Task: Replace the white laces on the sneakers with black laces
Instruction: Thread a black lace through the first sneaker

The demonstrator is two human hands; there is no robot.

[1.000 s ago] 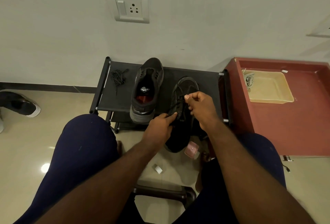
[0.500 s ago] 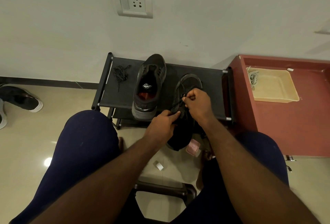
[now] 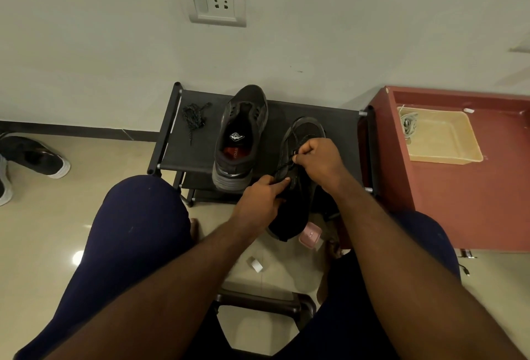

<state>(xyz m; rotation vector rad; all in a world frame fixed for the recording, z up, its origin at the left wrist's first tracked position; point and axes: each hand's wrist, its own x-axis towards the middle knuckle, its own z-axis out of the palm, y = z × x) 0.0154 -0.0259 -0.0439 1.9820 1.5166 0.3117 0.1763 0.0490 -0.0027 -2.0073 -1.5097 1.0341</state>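
Shoe rack [image 3: 195, 155] by wall: right grip [image 3: 318, 158] pinches black lace [image 3: 284, 167], judged limp; left grip [image 3: 261, 199] clasps sneaker [image 3: 309, 130]. Lace best held near tip.

A seated person holds a black sneaker [image 3: 290, 223] over the front edge of a low shoe rack [image 3: 192, 155]. The left hand [image 3: 259, 201] grips the shoe's side, thumb laid across it, and the right hand [image 3: 318, 163] pinches a black lace [image 3: 286, 163] above the eyelets. A second sneaker [image 3: 241, 135] stands on the rack just to the left, near a bundled spare lace [image 3: 193, 115]. Off to the right, white laces [image 3: 409, 122] lie in a beige tray [image 3: 453, 147] on a red table [image 3: 473, 201]
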